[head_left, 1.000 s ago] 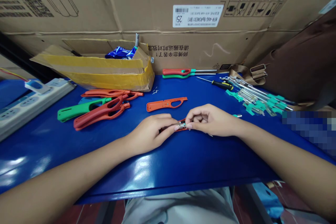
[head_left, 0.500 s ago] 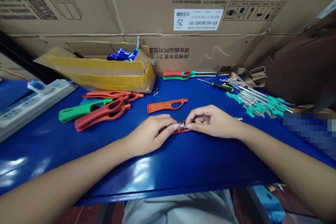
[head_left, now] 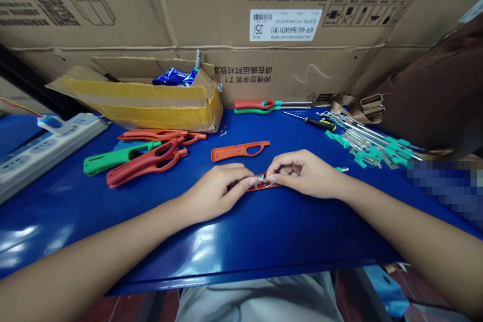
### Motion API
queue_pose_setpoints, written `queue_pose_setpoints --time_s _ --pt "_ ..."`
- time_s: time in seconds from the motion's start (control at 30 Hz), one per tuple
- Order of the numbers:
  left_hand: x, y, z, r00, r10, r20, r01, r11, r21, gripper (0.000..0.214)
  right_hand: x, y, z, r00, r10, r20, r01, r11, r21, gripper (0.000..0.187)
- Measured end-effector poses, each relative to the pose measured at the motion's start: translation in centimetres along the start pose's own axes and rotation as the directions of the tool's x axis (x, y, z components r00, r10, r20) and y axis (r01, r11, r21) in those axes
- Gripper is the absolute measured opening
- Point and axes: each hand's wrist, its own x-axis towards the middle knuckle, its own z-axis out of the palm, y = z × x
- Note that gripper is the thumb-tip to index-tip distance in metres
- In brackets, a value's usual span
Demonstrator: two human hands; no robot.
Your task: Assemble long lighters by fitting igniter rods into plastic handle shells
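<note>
My left hand [head_left: 217, 191] and my right hand [head_left: 302, 173] meet at the middle of the blue table [head_left: 241, 231]. Both are closed in a pinch on a red lighter half-shell [head_left: 269, 186] that lies flat under them, with a small metal part [head_left: 261, 179] between the fingertips. Most of the shell is hidden by my fingers. A second, orange half-shell [head_left: 239, 150] lies bare just behind my hands. A small teal-tipped piece [head_left: 341, 169] sticks out past my right hand.
Red, orange and green lighter bodies [head_left: 145, 153] lie at the left. A taped cardboard box [head_left: 151, 95] stands behind them, a white power strip [head_left: 37, 146] at far left. Metal tubes with teal ends [head_left: 368, 143], a screwdriver [head_left: 319, 122] and assembled lighters [head_left: 264, 105] sit at the back right.
Both hands keep their pinch at the same spot; a little more of the red shell shows to the right of my left fingers. Only the head camera has shifted slightly.
</note>
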Motion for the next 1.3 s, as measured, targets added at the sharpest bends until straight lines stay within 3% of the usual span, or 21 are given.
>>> queue_pose_setpoints --time_s 1.13,1.3 --pt "0.03 -0.22 0.11 1.000 -0.009 0.020 0.009 1.000 0.025 0.028 -0.06 -0.24 0.15 1.000 -0.010 -0.011 0.009 0.993 -0.118 0.025" --pt "0.17 -0.05 0.05 1.000 -0.009 -0.005 0.009 1.000 -0.020 0.027 -0.37 -0.51 -0.06 0.992 -0.112 -0.057 0.095 0.965 -0.246 0.020"
